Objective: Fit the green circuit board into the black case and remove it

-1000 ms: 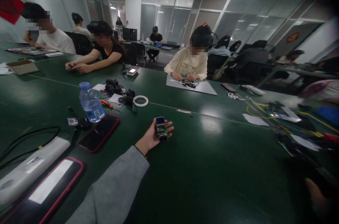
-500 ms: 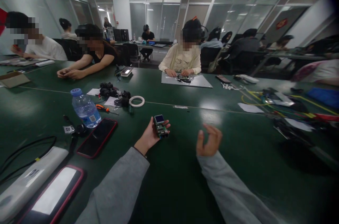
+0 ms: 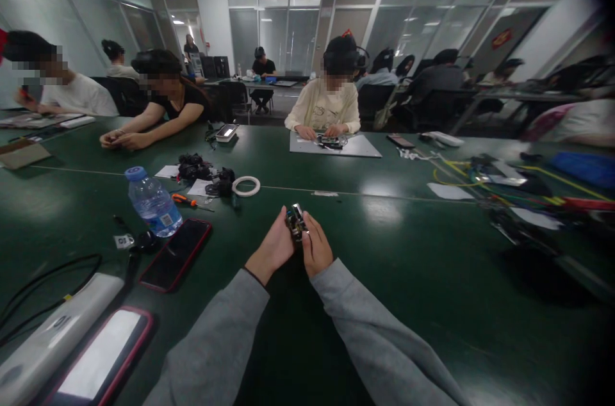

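Note:
A small electronic module, a green circuit board with a little screen, is held just above the dark green table in front of me. My left hand grips it from the left with fingers closed round it. My right hand has come against its right side, fingers curled on it. Both sleeves are grey. The module is tilted on edge, so its screen barely shows.
To my left lie a water bottle, a red-edged phone, a second phone, a white box and black cables. A tape ring and an orange screwdriver lie farther off. Seated people work opposite; yellow wires clutter the right.
My right hand came in from the right and closed on the module beside my left hand. The module turned on edge. The view shifted slightly.

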`<state>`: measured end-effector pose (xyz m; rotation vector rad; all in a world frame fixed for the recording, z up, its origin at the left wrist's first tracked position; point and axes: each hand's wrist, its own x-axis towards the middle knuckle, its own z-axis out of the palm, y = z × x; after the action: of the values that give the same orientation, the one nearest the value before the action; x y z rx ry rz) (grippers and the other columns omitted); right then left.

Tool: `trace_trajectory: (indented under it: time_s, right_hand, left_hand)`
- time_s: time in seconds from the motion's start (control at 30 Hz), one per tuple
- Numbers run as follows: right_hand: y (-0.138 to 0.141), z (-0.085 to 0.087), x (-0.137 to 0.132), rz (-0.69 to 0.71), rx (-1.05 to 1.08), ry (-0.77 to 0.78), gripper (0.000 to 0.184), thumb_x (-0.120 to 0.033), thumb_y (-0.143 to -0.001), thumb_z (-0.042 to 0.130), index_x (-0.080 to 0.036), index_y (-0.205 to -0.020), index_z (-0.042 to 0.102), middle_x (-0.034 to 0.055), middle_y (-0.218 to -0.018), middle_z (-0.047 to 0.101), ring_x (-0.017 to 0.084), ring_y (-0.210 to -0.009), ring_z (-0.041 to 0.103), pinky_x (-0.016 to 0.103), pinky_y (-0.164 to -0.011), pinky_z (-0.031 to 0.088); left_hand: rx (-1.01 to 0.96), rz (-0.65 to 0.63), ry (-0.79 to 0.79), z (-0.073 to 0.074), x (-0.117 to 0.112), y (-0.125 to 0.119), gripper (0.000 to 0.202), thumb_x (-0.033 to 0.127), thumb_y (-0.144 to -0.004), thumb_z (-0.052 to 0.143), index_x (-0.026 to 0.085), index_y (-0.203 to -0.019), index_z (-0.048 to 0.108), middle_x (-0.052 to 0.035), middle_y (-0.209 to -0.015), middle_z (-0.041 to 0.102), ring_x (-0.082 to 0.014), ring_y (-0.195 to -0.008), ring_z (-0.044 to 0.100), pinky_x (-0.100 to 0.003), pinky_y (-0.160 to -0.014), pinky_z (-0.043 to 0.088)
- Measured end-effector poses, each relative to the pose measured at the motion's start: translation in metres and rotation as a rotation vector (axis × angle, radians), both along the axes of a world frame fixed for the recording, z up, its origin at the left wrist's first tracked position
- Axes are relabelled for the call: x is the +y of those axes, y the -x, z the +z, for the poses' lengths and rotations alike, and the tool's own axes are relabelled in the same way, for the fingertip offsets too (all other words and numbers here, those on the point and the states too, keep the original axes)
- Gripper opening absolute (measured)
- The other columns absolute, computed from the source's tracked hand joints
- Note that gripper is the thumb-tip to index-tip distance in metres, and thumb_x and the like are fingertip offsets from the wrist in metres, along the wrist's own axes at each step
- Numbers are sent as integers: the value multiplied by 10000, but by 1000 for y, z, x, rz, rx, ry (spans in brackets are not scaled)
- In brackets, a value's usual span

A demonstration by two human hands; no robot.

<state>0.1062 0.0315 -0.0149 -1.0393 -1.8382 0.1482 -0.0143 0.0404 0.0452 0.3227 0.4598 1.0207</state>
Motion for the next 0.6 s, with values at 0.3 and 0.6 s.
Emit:
trace_trajectory:
  time_s: [0.3, 0.6]
  right_hand:
    - [-17, -10, 16, -161, 538, 451, 673, -537, -626, 686, -121, -1123, 503, 133, -1039, 599, 254, -929, 587, 407, -824, 490]
    - [-65, 0, 21, -123, 744, 522, 502, -594, -597, 668, -126, -764, 592, 67, -639, 599, 189, -575, 580, 320, -548, 492]
  left_hand:
    - [177, -76, -279, 22, -20, -7, 461, 484, -863, 397, 251, -1253, 475, -21, -1423, 344, -177, -1341, 233, -319, -1074, 245]
    - [73, -220, -298, 22, -23, -6, 472, 477, -892, 316, 206, -1244, 478, -89, -1388, 395, -202, -1329, 267, -386, -1073, 215]
